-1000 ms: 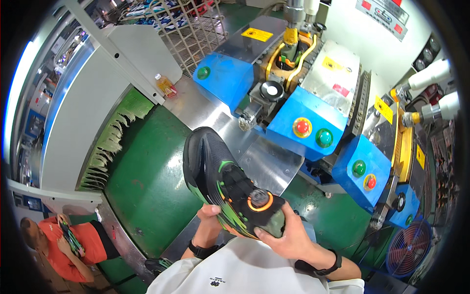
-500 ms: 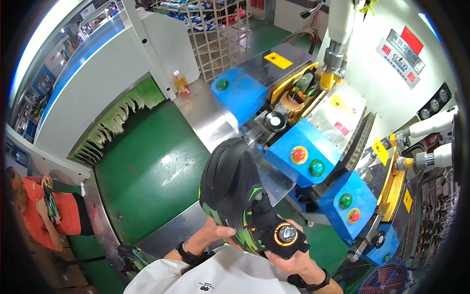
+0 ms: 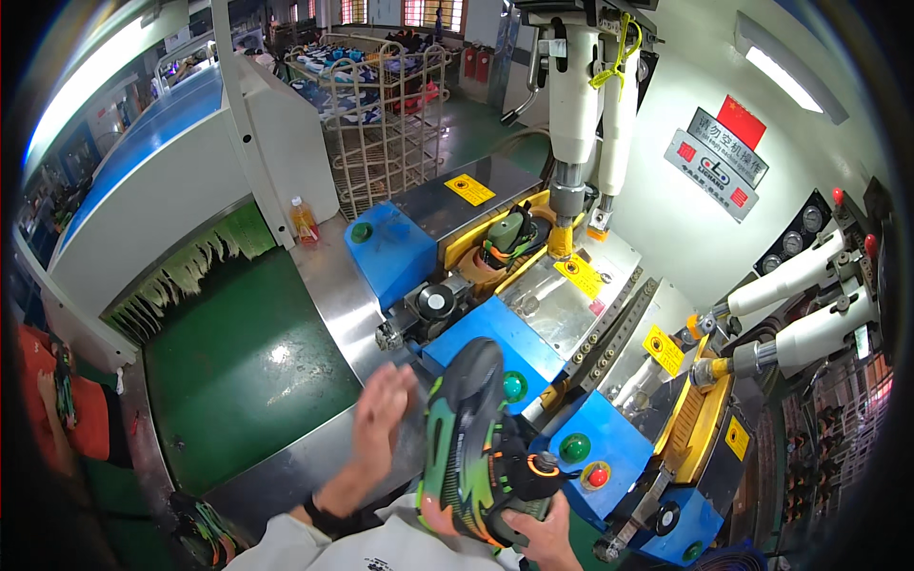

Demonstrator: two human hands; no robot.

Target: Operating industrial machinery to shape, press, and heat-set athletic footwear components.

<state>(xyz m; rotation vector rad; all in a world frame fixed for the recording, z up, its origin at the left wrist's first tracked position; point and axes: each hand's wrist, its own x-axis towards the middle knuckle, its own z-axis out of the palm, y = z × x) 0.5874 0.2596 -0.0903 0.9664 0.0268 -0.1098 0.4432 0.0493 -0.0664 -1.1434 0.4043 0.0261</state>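
A black sneaker [image 3: 461,428] with green and orange patches is held in front of me, its toe tilted up and away. My right hand [image 3: 545,533] grips it at the heel end, below the collar, where a dark last top shows. To the left of the shoe, my left hand [image 3: 381,416] is raised, apart from it, with fingers stretched out and nothing in them. A similar sneaker [image 3: 514,238] on a green last sits in the yellow-sided station of the pressing machine ahead.
Blue machine housings [image 3: 495,338] carry green and red buttons. White press cylinders [image 3: 575,114] hang above. At left, a conveyor [image 3: 248,366] with a green belt runs from a fringed opening. A drink bottle [image 3: 304,221] stands on the metal ledge. Another person [image 3: 71,409] handles a shoe.
My left hand has let go of the sneaker and opened beside it. The shoe has turned, showing more of its coloured side. My view has shifted, bringing more of the machine's upper part in.
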